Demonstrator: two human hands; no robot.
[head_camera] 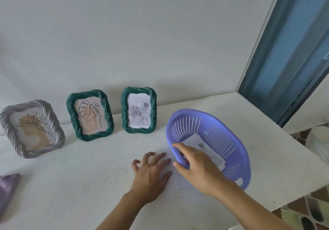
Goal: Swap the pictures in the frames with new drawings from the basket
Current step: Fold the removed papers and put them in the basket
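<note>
A white table [85, 180] is seen from above, set against a pale wall. At the far left edge, a purple, silvery object [8, 188] is partly cut off and cannot be identified. Three twisted-rope picture frames are stood in a row along the wall, well apart from the hands. The silver frame [26, 105] on the left is leaned back, and a line drawing of a flower is held in it. Next, the middle green frame [94, 135] is stood upright, with a leaf outline shown inside. The right green frame [124, 112] is fitted with a grey sketch of roses.

Nearer the viewer, the left hand [151, 171] is laid palm down on the table just beside the basket, its fingers spread and loosely bent, with nothing held. The right hand [195, 163] is reached over the near left rim of the purple slotted basket [229, 140]; the thumb is kept outside the rim and the fingers are curled inside, on the stack of drawings [204, 146]. Whether the paper is actually pinched cannot be told. The drawings are lain flat in the basket's bottom. At the far right, a blue door frame [284, 51] is seen.
</note>
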